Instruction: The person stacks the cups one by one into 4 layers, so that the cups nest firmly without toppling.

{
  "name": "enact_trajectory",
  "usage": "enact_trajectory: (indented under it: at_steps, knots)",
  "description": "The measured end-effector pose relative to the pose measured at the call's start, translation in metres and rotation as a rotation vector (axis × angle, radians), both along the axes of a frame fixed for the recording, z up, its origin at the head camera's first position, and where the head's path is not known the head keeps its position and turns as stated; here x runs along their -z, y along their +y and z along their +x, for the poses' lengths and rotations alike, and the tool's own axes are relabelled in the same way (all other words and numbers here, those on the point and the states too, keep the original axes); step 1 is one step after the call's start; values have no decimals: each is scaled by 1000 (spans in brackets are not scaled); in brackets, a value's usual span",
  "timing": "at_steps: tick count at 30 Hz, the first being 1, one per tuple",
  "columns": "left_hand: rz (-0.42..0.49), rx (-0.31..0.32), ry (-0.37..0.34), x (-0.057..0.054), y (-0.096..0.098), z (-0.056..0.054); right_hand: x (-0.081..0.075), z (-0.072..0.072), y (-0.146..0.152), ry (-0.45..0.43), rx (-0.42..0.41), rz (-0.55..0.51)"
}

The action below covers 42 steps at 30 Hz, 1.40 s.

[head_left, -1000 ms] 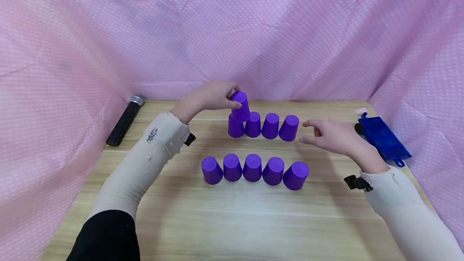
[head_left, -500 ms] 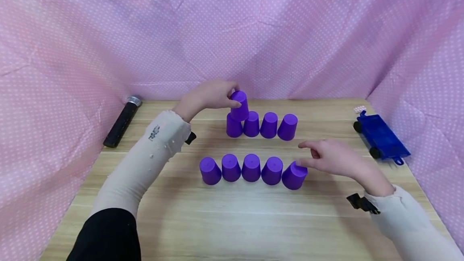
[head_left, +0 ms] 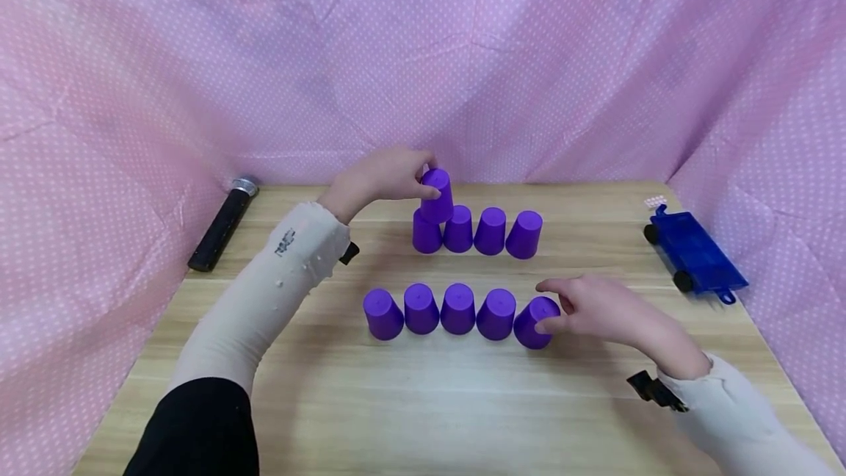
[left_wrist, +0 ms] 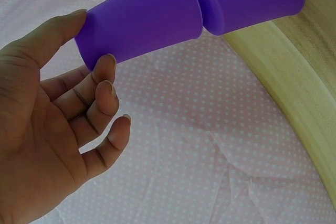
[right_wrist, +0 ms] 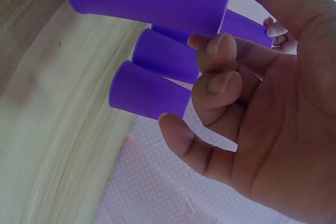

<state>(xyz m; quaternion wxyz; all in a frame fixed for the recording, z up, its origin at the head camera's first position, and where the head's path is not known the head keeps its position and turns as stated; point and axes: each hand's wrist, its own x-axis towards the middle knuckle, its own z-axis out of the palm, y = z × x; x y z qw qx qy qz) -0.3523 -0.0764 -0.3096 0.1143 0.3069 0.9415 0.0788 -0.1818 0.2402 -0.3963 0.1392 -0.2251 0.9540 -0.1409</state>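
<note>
An upturned purple plastic cup [head_left: 437,195] sits atop the far row's left end, pinched by the left hand [head_left: 382,175]. The right hand [head_left: 598,307] grasps the near row's rightmost purple cup [head_left: 537,321] on the wooden table [head_left: 423,402]

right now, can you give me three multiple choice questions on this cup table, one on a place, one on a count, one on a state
1. Where is the black torch?
A. left edge of the table
B. beside the blue toy car
C. between the cup rows

2. How many cups form the front row?
A. three
B. five
C. seven

3. What is the left hand doing?
A. lying flat on the table
B. gripping the torch
C. pinching the raised cup

Answers: 1 A, it lies by the pink cloth at left. 2 B, five upside-down purple cups stand side by side. 3 C, thumb and fingers hold that cup above the back row.
</note>
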Motion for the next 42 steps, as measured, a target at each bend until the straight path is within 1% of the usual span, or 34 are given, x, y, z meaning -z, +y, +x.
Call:
enact_trajectory:
  at_steps: [7,12,19,29,37,42]
  knots:
    - [-18,-6,7,3,2,-1,2,4,0,-21,21,-20]
    - [-29,4,17,4,3,-2,4,4,2,-11,22,-12]
    - [-38,3,3,3,4,-1,6,6,4,1,22,-12]
    - [-35,6,3,4,5,-3,5,10,5,27,15,-25]
    - [-34,17,4,5,5,-4,4,11,5,55,-7,-37]
    - [-33,19,8,4,4,-4,4,12,5,62,-6,-48]
